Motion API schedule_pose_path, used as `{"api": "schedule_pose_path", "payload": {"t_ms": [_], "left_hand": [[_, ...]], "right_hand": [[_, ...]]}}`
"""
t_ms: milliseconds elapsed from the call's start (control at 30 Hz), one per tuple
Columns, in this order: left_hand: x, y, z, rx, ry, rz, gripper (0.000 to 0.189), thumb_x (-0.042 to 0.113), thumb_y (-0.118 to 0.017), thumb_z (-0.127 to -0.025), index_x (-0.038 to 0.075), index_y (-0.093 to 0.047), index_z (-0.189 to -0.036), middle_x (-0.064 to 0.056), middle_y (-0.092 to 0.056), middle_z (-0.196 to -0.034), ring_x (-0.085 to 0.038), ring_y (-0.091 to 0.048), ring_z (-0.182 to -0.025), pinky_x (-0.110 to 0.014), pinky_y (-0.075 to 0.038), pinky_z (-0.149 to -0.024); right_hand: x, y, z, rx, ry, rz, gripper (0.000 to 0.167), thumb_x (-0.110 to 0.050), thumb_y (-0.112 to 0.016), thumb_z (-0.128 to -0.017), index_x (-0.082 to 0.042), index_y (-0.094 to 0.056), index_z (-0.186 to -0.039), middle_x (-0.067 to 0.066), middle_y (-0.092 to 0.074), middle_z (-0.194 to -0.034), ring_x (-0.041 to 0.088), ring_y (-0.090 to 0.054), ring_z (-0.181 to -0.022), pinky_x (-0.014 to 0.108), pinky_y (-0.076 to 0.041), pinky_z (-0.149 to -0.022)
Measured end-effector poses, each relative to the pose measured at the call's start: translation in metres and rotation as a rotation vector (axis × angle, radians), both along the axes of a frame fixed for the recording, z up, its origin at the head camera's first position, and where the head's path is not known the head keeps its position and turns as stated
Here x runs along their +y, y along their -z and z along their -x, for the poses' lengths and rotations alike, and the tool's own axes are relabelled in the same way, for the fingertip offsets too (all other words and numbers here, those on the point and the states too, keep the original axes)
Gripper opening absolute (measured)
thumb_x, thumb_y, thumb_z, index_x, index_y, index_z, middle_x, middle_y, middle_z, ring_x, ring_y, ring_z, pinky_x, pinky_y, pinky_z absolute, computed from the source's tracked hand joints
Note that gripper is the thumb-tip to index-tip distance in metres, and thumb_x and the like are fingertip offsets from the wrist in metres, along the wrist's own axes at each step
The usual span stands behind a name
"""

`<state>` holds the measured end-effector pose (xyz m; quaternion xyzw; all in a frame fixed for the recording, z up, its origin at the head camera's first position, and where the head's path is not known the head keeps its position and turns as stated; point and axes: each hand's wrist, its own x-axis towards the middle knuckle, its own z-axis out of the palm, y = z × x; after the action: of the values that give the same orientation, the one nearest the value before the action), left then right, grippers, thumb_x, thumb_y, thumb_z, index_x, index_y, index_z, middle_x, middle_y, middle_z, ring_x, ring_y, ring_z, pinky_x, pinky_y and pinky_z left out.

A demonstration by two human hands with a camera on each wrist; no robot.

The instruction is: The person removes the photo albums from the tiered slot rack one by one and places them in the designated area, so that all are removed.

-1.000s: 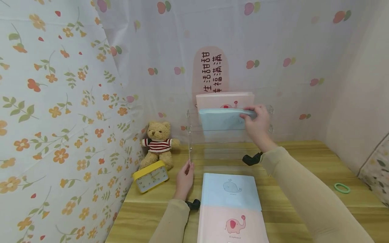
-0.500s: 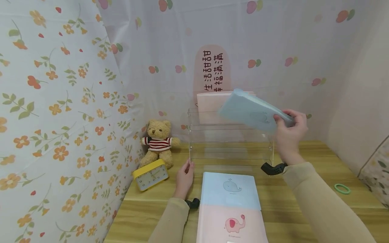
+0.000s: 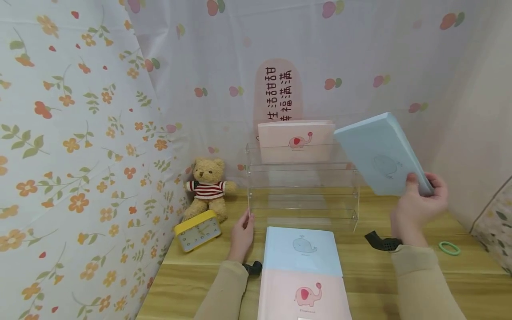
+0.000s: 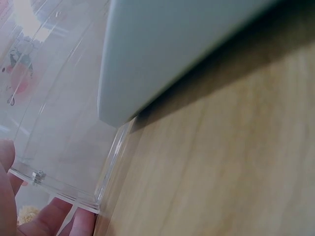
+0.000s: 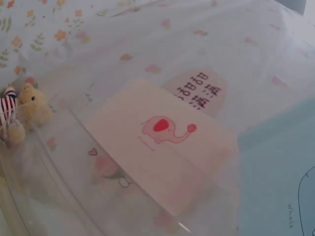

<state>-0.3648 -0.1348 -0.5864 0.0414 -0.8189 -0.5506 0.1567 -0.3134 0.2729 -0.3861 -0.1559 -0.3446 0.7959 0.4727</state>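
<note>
My right hand point(image 3: 418, 209) grips a light blue whale notebook point(image 3: 380, 155) by its lower right corner, thumb on the cover. The notebook is tilted in the air, right of a clear acrylic tiered rack point(image 3: 304, 200). In the right wrist view part of the blue notebook point(image 5: 280, 167) shows at the right edge. A pink elephant notebook point(image 3: 280, 138) stands in the rack's top tier. My left hand point(image 3: 242, 235) pinches the lower left side panel of the rack; in the left wrist view its fingers point(image 4: 51, 216) lie behind the panel's edge, with the thumb in front.
Before the rack lie a blue whale notebook point(image 3: 296, 260) and a pink elephant notebook point(image 3: 284, 295). A teddy bear point(image 3: 208, 191) and a yellow clock point(image 3: 198, 231) stand at the left. A green ring point(image 3: 450, 248) lies on the right of the wooden table point(image 3: 372, 289).
My right hand has lifted the blue notebook out of the rack and carried it right, turning it. The pink notebook behind is uncovered. My left hand stays on the rack.
</note>
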Motion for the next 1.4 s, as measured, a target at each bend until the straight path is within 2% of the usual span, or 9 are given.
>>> {"api": "schedule_pose_path", "payload": {"t_ms": [100, 233, 467, 700, 900, 1167, 1400], "left_hand": [[0.000, 0.000, -0.001, -0.013, 0.003, -0.014, 0.053, 0.048, -0.062, -0.112, 0.019, -0.065, -0.156, -0.011, -0.081, -0.129, -0.024, -0.073, -0.109, -0.042, -0.059, -0.089], [0.001, -0.002, -0.002, -0.030, 0.010, -0.038, 0.051, 0.048, -0.063, -0.112, 0.023, -0.064, -0.157, -0.010, -0.079, -0.134, -0.027, -0.074, -0.116, -0.048, -0.060, -0.096], [-0.001, -0.001, -0.002, -0.035, 0.010, -0.037, 0.052, 0.048, -0.064, -0.112, 0.023, -0.064, -0.157, -0.009, -0.080, -0.134, -0.025, -0.073, -0.114, -0.044, -0.060, -0.093], [-0.002, -0.002, -0.003, -0.034, 0.015, -0.027, 0.055, 0.051, -0.064, -0.111, 0.023, -0.062, -0.158, -0.010, -0.079, -0.135, -0.028, -0.075, -0.118, -0.051, -0.060, -0.098], [-0.001, -0.002, -0.003, -0.032, 0.024, -0.022, 0.054, 0.049, -0.063, -0.112, 0.022, -0.062, -0.158, -0.010, -0.080, -0.134, -0.026, -0.075, -0.116, -0.046, -0.061, -0.094], [-0.001, -0.004, -0.004, -0.031, 0.015, -0.023, 0.052, 0.048, -0.064, -0.112, 0.022, -0.064, -0.157, -0.009, -0.080, -0.132, -0.026, -0.074, -0.114, -0.047, -0.060, -0.095], [-0.002, -0.004, -0.003, -0.037, 0.008, -0.018, 0.052, 0.049, -0.064, -0.111, 0.022, -0.065, -0.156, -0.009, -0.080, -0.134, -0.027, -0.074, -0.117, -0.050, -0.059, -0.099]], "right_hand": [[0.007, 0.010, -0.005, 0.013, -0.010, 0.071, 0.029, 0.000, -0.089, -0.089, -0.003, -0.071, -0.111, 0.007, -0.065, -0.124, 0.021, -0.064, -0.126, 0.026, -0.058, -0.101], [0.015, 0.024, -0.006, 0.013, -0.006, 0.106, 0.030, 0.001, -0.089, -0.088, -0.003, -0.070, -0.111, 0.008, -0.062, -0.126, 0.022, -0.062, -0.129, 0.027, -0.058, -0.102], [0.027, 0.039, -0.008, -0.044, 0.007, 0.179, 0.032, 0.003, -0.089, -0.088, -0.005, -0.071, -0.113, 0.005, -0.060, -0.126, 0.021, -0.058, -0.129, 0.026, -0.056, -0.101], [0.035, 0.057, -0.010, -0.095, 0.004, 0.262, 0.033, 0.002, -0.091, -0.086, -0.008, -0.072, -0.112, 0.002, -0.059, -0.130, 0.018, -0.055, -0.130, 0.019, -0.055, -0.094], [0.040, 0.079, -0.005, -0.190, -0.007, 0.200, 0.026, -0.001, -0.090, -0.089, -0.008, -0.074, -0.108, 0.000, -0.061, -0.123, 0.015, -0.056, -0.122, 0.017, -0.052, -0.092], [0.046, 0.099, 0.001, -0.347, -0.074, 0.149, 0.028, -0.009, -0.085, -0.096, -0.016, -0.073, -0.120, -0.007, -0.059, -0.127, 0.012, -0.054, -0.128, 0.015, -0.051, -0.097], [0.053, 0.114, 0.004, -0.413, -0.118, 0.145, 0.028, -0.008, -0.084, -0.097, -0.019, -0.071, -0.119, -0.009, -0.056, -0.125, 0.010, -0.054, -0.125, 0.013, -0.052, -0.088]]}}
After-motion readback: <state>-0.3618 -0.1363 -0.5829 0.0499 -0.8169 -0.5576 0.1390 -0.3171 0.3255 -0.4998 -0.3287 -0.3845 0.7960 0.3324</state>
